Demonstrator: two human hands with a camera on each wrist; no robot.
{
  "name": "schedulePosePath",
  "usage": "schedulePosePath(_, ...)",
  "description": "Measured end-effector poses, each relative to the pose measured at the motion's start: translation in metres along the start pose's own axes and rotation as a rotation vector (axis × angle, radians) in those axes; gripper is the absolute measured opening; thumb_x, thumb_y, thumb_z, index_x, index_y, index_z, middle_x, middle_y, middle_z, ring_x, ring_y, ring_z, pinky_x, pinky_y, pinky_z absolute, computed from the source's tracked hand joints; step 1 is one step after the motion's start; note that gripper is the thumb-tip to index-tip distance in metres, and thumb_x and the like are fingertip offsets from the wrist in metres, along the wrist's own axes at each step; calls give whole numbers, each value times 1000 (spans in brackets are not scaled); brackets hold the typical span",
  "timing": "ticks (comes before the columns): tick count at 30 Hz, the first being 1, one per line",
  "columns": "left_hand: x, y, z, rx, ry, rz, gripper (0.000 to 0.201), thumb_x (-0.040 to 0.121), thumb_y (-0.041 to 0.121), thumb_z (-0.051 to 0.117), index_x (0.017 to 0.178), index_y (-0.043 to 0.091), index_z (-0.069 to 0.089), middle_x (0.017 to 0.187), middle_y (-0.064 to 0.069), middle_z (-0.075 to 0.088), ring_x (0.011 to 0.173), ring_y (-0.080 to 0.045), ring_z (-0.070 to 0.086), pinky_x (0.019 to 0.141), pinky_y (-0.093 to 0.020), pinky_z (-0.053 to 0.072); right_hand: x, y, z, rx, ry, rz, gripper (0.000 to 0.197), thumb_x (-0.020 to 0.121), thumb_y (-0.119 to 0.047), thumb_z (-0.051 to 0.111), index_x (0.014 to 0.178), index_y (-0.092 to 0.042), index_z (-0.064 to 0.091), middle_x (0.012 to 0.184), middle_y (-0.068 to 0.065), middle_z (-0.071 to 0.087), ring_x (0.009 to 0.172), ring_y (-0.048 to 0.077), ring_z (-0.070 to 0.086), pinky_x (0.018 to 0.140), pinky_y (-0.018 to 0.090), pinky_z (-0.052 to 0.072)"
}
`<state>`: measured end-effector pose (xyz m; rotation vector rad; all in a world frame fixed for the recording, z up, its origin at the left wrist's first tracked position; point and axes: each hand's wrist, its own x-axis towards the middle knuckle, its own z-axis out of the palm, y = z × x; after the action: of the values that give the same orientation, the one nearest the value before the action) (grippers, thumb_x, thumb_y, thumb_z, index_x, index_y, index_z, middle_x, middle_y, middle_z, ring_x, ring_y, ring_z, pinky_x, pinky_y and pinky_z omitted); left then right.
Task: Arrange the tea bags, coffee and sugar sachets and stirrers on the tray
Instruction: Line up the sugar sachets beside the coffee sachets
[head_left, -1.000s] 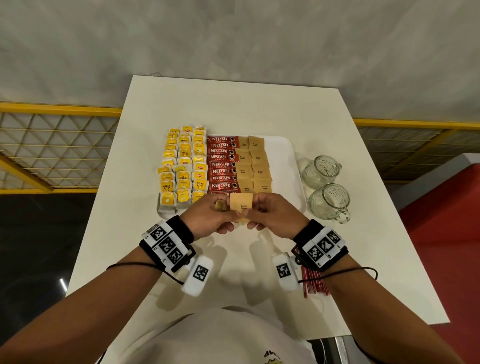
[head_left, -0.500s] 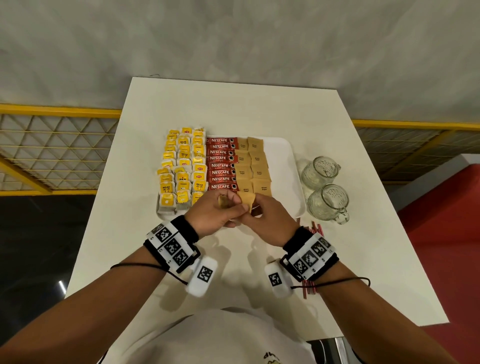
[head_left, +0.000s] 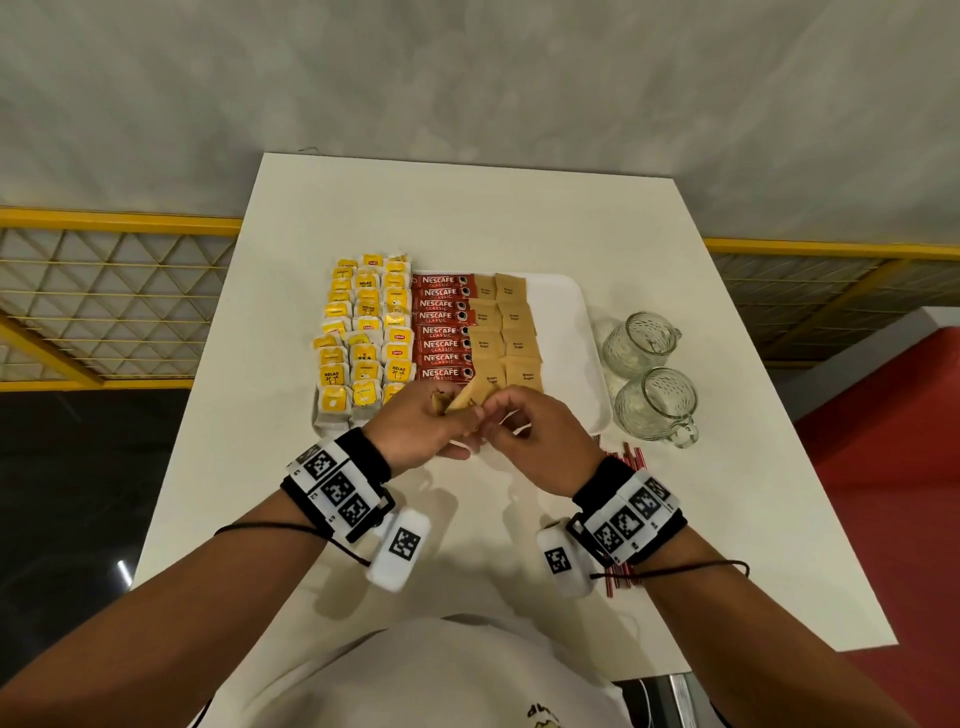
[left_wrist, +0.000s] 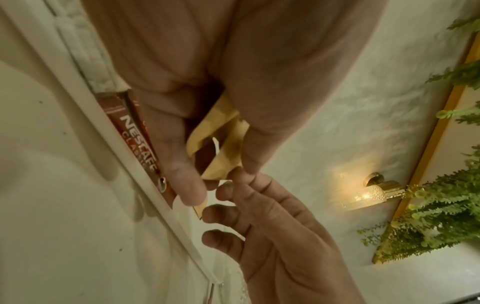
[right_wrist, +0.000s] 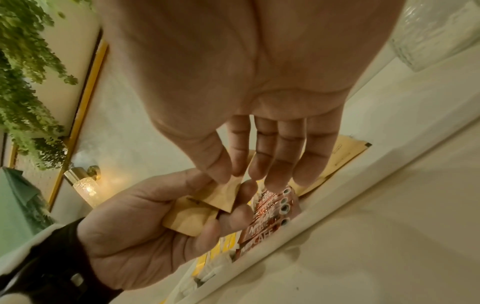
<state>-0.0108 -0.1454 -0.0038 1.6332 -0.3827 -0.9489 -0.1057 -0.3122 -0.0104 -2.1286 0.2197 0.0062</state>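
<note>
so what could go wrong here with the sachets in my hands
The left hand holds several brown sachets loosely while the right hand pinches one off; the rest could slip out. Setting it down beside the coffee sticks might nudge the neat sugar rows on the tray.

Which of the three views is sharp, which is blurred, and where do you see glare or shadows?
Head view: sharp, edges bent by the wide lens; both arms cast soft shadows on the white table. Left wrist view: the left hand is close and blurred, and a wall lamp glares. Right wrist view: the right hand is soft, but the brown sugar sachets are fairly clear.
</note>
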Motion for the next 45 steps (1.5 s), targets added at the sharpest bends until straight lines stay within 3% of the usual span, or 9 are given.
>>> schedulePosePath(10, 1, 4, 1, -271, 63, -159, 22, 100, 16, 56, 116, 4, 66, 90, -12, 72, 69, -19, 67, 59, -30, 56, 10, 12, -3, 145, 86, 112, 25, 84, -33, 75, 102, -21, 61, 90, -1, 70, 80, 15, 68, 75, 29, 55)
schedulePosePath(16, 3, -1, -1, -221, 174, -125, 15, 93, 12, 68, 107, 7, 64, 84, -9, 70, 63, -19, 67, 58, -29, 57, 9, 15, -5, 197, -30, 183, 19, 96, -20, 67, 96, -1, 67, 85, 17, 73, 71, 15, 67, 65, 26, 51)
schedulePosePath(19, 3, -4, -1, -138, 163, -113, 10, 91, 11, 71, 99, 7, 67, 82, -9, 70, 64, -21, 66, 56, -29, 55, 10, 14, -13, 186, -16, 191, 20, 97, -18, 65, 93, 1, 68, 79, 9, 71, 64, 9, 65, 59, 23, 50)
schedulePosePath(23, 3, -4, -4, -81, 158, -109, 9, 91, 11, 69, 98, 6, 71, 79, -5, 69, 67, -20, 64, 56, -26, 54, 23, 18, -37, 32, 164, 216, 17, 97, -23, 64, 84, -17, 73, 69, -6, 70, 56, 5, 61, 54, 16, 45)
schedulePosePath(27, 4, -3, -6, -63, 165, -116, 12, 90, 10, 70, 100, 4, 70, 78, -4, 69, 65, -19, 63, 57, -27, 54, 32, 27, -45, -163, 31, 281, 32, 98, -29, 61, 74, -11, 74, 66, 4, 69, 56, 13, 59, 61, 26, 44)
schedulePosePath(30, 5, -4, -8, -69, 183, -128, 14, 90, 10, 71, 102, 4, 69, 78, -4, 68, 62, -19, 63, 57, -28, 54, 33, 31, -36, -176, -76, 327, 32, 97, -24, 62, 75, -6, 75, 61, -6, 62, 54, 7, 53, 63, 26, 43)
schedulePosePath(35, 5, -8, -10, -44, 194, -125, 13, 89, 9, 71, 102, 4, 70, 77, -6, 68, 62, -18, 64, 56, -28, 54, 38, 44, -23, -229, -137, 349, 31, 91, -29, 61, 78, -5, 74, 89, -1, 74, 84, 21, 69, 86, 40, 56)
schedulePosePath(39, 4, -10, -10, -39, 195, -123, 9, 89, 10, 71, 98, 8, 70, 77, -5, 68, 63, -17, 64, 56, -27, 54, 36, 39, -21, -248, -118, 334, 29, 89, -26, 64, 70, -5, 71, 71, -8, 67, 73, 16, 63, 67, 27, 47)
schedulePosePath(45, 5, -9, -10, -35, 196, -115, 10, 89, 11, 72, 98, 7, 71, 77, -5, 69, 64, -18, 64, 55, -27, 54, 36, 35, -20, -315, -90, 349, 46, 88, -30, 66, 50, -17, 44, 55, -7, 50, 60, 16, 53, 59, 27, 40)
